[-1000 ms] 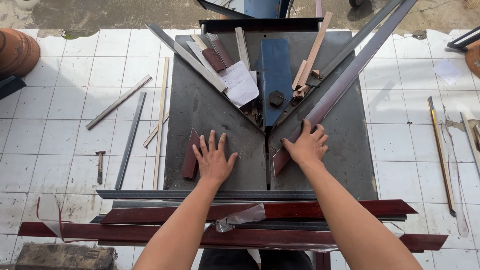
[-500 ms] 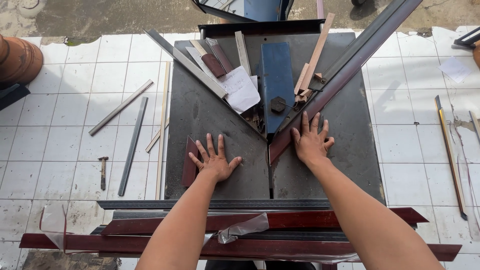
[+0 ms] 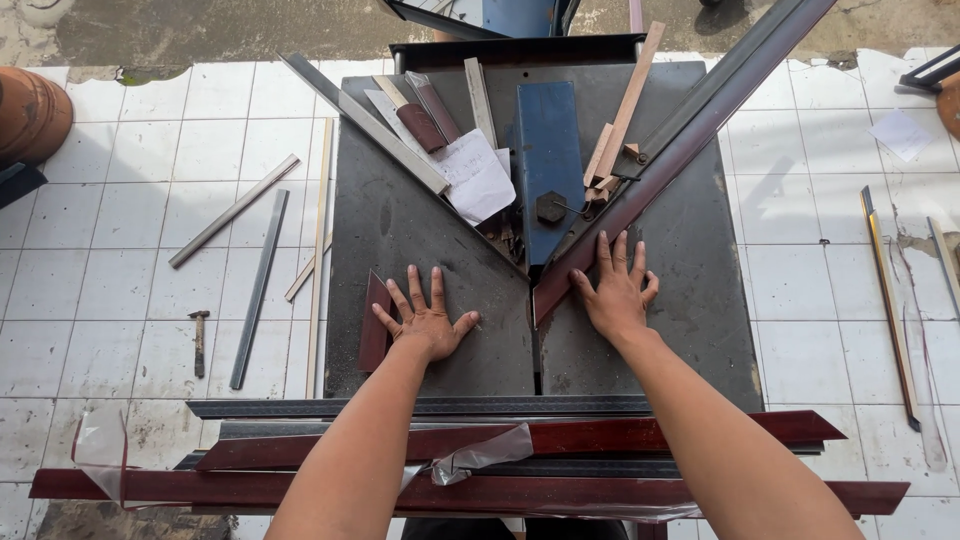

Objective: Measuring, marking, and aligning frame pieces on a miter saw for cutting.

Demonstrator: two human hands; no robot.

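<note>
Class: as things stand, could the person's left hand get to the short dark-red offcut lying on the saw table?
Probably yes. The left hand lies flat on the table, with the offcut just beside its little finger and nothing between them.

Single head cam, no second view, so no overlap. It looks almost straight down from above the near edge of the dark metal desk [image 3: 420,230], facing away from the wearer. Mid range: the whole desk top fits in frame, with white tiled floor [image 3: 110,250] on left and right. Both forearms enter from the near edge at bottom. Far edge of frame reaches bare concrete ground [image 3: 250,25] beyond the tiles.
</note>
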